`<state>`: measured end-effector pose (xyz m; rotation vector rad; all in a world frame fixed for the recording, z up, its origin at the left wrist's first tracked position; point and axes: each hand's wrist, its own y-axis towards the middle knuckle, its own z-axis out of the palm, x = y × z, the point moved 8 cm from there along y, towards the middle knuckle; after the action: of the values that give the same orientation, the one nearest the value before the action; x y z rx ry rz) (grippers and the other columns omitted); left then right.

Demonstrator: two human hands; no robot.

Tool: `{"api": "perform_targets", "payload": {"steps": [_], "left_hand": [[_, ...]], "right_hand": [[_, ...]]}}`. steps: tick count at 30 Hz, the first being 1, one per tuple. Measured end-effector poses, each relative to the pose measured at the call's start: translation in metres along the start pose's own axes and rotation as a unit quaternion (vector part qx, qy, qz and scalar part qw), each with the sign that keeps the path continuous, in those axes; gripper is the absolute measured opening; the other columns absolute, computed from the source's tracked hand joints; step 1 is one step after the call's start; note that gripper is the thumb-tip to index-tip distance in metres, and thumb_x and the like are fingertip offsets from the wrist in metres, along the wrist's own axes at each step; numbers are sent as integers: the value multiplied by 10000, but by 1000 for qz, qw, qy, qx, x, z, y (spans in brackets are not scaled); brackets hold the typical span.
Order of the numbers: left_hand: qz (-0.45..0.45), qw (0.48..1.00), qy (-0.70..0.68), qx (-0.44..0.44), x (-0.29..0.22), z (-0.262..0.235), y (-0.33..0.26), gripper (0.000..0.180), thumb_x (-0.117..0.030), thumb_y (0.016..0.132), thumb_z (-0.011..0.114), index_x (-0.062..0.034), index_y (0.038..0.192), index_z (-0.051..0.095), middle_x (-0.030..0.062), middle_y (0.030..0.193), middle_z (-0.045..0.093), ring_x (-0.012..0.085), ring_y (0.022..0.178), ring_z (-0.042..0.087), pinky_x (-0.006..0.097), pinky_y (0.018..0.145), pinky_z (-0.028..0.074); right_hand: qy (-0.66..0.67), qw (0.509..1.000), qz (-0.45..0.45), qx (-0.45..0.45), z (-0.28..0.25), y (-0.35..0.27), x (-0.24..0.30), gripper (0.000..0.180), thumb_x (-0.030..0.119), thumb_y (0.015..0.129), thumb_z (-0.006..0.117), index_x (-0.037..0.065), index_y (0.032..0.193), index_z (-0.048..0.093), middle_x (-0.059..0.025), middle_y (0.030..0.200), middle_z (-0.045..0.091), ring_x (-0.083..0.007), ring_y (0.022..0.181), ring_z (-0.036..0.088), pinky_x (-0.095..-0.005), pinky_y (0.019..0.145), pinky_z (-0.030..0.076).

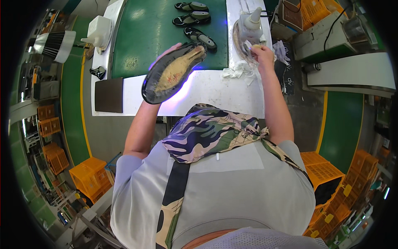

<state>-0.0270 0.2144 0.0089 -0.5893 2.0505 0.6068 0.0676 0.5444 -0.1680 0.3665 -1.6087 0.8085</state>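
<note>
My left hand [166, 54] grips a black shoe [172, 74] from behind, its underside turned up. A tan, unsoled area with reddish marks fills the middle of that underside. To the right, the fingers of my right hand [264, 56] are pinched together at the edge of a round dish [237, 36]. Something small and pale shows at their tips, too small to name. A translucent white nozzle bottle [251, 25] stands in the dish, beside this hand. Crumpled white tissue [238, 71] lies just below it.
Three black shoes [192, 18] rest on the green belt [143, 37]. At the left stand a white spout bottle [98, 32] and a dark brown board [109, 95], with a small black strappy piece [98, 73] between. Orange crates [90, 176] are stacked on both sides.
</note>
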Motion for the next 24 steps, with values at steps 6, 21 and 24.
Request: {"api": "perform_targets", "payload": {"steps": [6, 21, 24], "left_hand": [[220, 956, 71, -180, -28, -19, -10, 407, -4, 724, 765, 24, 1100, 612, 187, 1122, 663, 284, 995, 672, 328, 870, 535], [250, 922, 217, -200, -46, -35, -35, 404, -46, 723, 748, 29, 1094, 606, 215, 1075, 667, 351, 959, 675, 401, 832, 541], [228, 920, 245, -205, -37, -38, -41, 442, -56, 707, 763, 32, 1109, 603, 208, 1064, 668, 350, 947, 673, 404, 823, 536]], "right_hand": [[192, 955, -49, 222, 97, -68, 91, 167, 67, 783, 721, 40, 904, 610, -37, 857, 643, -110, 741, 592, -258, 690, 472], [202, 916, -36, 344, 181, -127, 121, 214, 19, 758, 745, 38, 893, 580, -39, 850, 628, -111, 745, 584, -252, 692, 469], [223, 901, -14, 372, 192, -141, 127, 218, -14, 729, 756, 3, 886, 605, -39, 809, 610, -102, 714, 564, -240, 670, 466]]}}
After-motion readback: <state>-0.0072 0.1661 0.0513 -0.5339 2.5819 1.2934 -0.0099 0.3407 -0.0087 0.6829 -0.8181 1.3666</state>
